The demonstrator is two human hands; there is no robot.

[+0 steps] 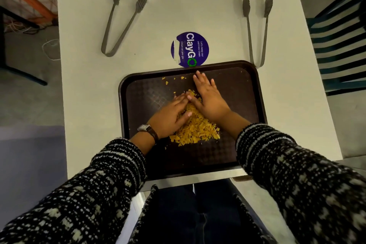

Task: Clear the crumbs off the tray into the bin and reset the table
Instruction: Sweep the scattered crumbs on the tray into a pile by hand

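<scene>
Gathering is the step in hand: on the white table [83, 89], the left pair of tongs [122, 22] lies at about eleven o'clock from the tray [249, 89], well apart from it. The left hand [170, 117], with a watch [147, 129] at its wrist, lies flat and unclenched at the nine o'clock side of the heap of yellow crumbs [198, 128], fingers spread and grasping nothing. The heap sits mid-tray, with a few stray bits [174, 80] near the twelve o'clock rim. The right hand [210, 99] is likewise flat and slack, pressing in from three o'clock, its fingertips close to the left's. A round blue sticker [190, 48] sits at twelve o'clock, touching the tray's far rim, and the right pair of tongs [257, 27] lies at one o'clock, its bend just beside the corner. No bin is in view. Next, I judge, the strays need sweeping into the heap, then the tray wants lifting level by its rims.
</scene>
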